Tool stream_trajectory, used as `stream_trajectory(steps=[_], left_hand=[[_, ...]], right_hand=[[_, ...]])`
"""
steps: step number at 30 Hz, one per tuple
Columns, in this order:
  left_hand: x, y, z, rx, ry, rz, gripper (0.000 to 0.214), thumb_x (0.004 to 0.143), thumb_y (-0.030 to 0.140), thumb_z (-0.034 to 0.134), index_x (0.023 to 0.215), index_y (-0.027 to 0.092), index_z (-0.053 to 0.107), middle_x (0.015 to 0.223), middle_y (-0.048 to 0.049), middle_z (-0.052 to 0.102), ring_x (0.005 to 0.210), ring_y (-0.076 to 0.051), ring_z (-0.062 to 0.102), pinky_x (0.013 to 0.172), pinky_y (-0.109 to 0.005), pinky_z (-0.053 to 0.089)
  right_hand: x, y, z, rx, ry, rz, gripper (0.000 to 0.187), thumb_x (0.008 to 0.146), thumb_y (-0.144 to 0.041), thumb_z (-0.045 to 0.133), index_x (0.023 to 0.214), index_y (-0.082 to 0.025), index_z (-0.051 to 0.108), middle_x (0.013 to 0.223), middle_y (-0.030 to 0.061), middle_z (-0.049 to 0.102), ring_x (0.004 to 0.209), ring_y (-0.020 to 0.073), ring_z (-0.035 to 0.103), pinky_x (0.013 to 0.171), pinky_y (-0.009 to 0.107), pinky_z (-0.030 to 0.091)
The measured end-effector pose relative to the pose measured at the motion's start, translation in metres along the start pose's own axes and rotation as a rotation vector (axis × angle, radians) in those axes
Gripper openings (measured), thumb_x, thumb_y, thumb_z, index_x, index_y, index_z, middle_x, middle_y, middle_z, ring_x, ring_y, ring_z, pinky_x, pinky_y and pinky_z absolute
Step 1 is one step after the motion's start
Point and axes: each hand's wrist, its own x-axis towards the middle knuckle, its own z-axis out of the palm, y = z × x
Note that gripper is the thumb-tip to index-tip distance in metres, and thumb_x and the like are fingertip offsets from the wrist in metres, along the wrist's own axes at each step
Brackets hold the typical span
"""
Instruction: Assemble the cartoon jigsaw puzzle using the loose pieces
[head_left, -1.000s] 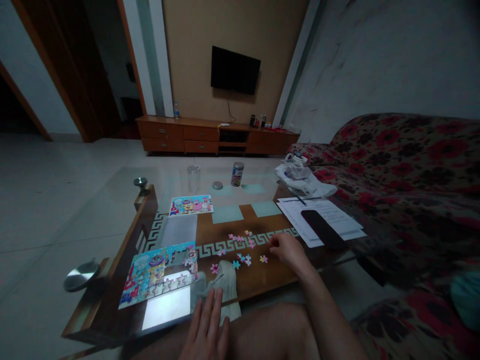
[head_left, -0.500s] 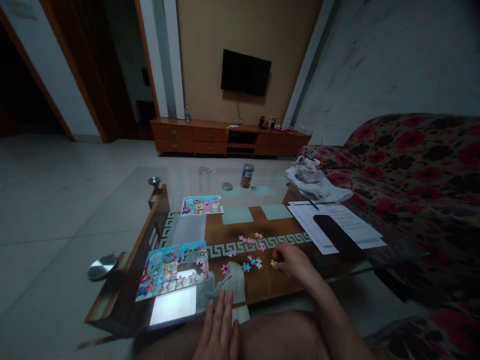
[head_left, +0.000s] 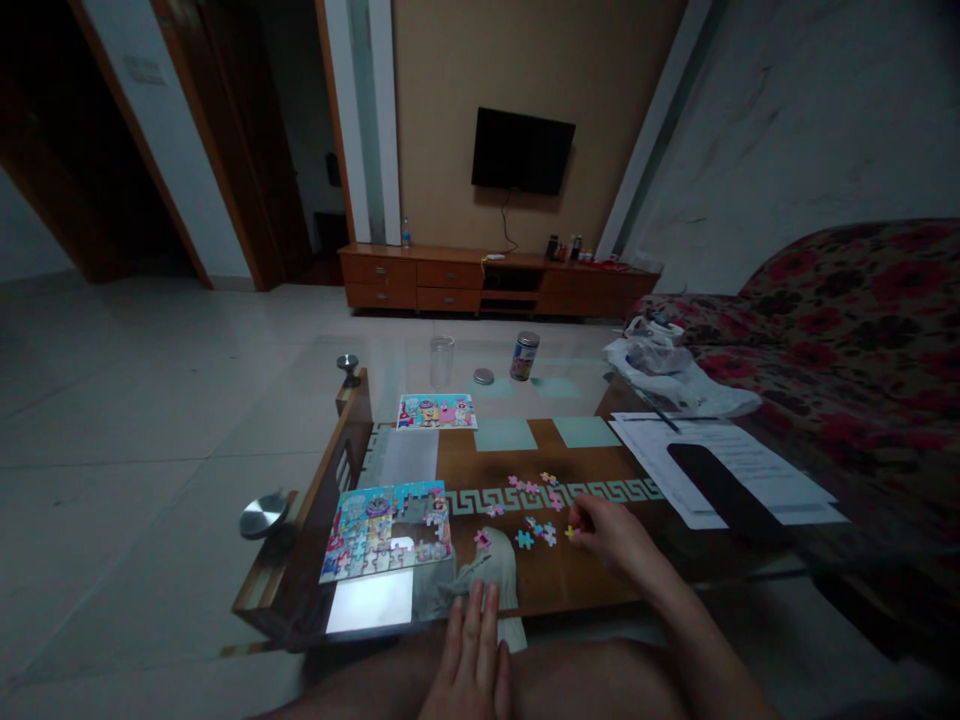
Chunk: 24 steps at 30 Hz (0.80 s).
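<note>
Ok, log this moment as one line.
right hand: fingertips on loose jigsaw piece, hold unclear | left hand: flat, open, at near edge of glass table | part-built jigsaw: on table, front left

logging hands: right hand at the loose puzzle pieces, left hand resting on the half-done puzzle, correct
Not quite: in the head view the left hand lies flat by the near edge of the table, apart from the half-done puzzle. The right hand is at the loose puzzle pieces.
</note>
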Motion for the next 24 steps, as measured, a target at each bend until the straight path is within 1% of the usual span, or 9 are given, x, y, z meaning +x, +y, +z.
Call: stream_trajectory(steps=[5, 7, 15, 18, 22, 24], left_hand=[[-0.001, 0.000, 0.003, 0.000, 0.021, -0.024, 0.031, 0.082, 0.031, 0.057, 0.104, 0.012, 0.066, 0.113, -0.0124, 0.066, 0.110, -0.025, 0.057, 0.095, -0.041, 0.037], [-0.001, 0.001, 0.004, -0.016, 0.016, -0.032, 0.029, 0.081, 0.030, 0.056, 0.102, 0.013, 0.066, 0.112, -0.0111, 0.067, 0.110, -0.025, 0.056, 0.095, -0.040, 0.036], [0.002, 0.002, 0.001, -0.061, 0.057, -0.073, 0.018, 0.079, 0.026, 0.056, 0.083, 0.015, 0.069, 0.107, -0.0088, 0.070, 0.108, -0.024, 0.057, 0.094, -0.038, 0.038], [0.002, 0.003, 0.004, -0.062, 0.078, -0.125, 0.019, 0.080, 0.026, 0.055, 0.082, 0.015, 0.070, 0.110, -0.0079, 0.069, 0.109, -0.023, 0.056, 0.094, -0.035, 0.039], [0.001, 0.005, 0.008, -0.049, 0.087, -0.108, 0.021, 0.080, 0.028, 0.056, 0.082, 0.013, 0.071, 0.110, -0.0090, 0.068, 0.110, -0.023, 0.055, 0.098, -0.036, 0.036], [0.000, 0.005, 0.009, -0.047, 0.082, -0.114, 0.022, 0.081, 0.028, 0.056, 0.085, 0.012, 0.071, 0.112, -0.0101, 0.067, 0.111, -0.024, 0.054, 0.101, -0.037, 0.034]], right_hand=[[-0.001, -0.004, -0.002, 0.006, 0.006, -0.018, 0.016, 0.067, -0.006, 0.059, 0.070, -0.020, 0.050, 0.073, 0.0006, 0.061, 0.069, 0.0149, 0.054, 0.059, 0.023, 0.029], [-0.002, -0.004, -0.002, -0.003, 0.011, -0.018, 0.016, 0.068, -0.007, 0.058, 0.070, -0.020, 0.050, 0.074, 0.0009, 0.061, 0.069, 0.0150, 0.054, 0.058, 0.024, 0.029], [0.003, 0.000, 0.001, -0.042, 0.014, -0.028, 0.014, 0.067, -0.010, 0.058, 0.070, -0.020, 0.049, 0.073, 0.0012, 0.061, 0.069, 0.0165, 0.054, 0.059, 0.025, 0.030], [0.006, 0.005, 0.005, -0.030, 0.023, -0.063, 0.013, 0.067, -0.011, 0.058, 0.069, -0.020, 0.048, 0.072, 0.0008, 0.060, 0.068, 0.0163, 0.054, 0.060, 0.025, 0.031], [0.010, 0.012, 0.011, -0.031, 0.042, -0.102, 0.011, 0.068, -0.013, 0.057, 0.069, -0.020, 0.048, 0.072, 0.0010, 0.060, 0.067, 0.0165, 0.054, 0.059, 0.025, 0.030], [0.011, 0.015, 0.013, -0.036, 0.050, -0.108, 0.010, 0.069, -0.014, 0.056, 0.068, -0.021, 0.049, 0.070, 0.0010, 0.060, 0.066, 0.0166, 0.054, 0.059, 0.025, 0.030]])
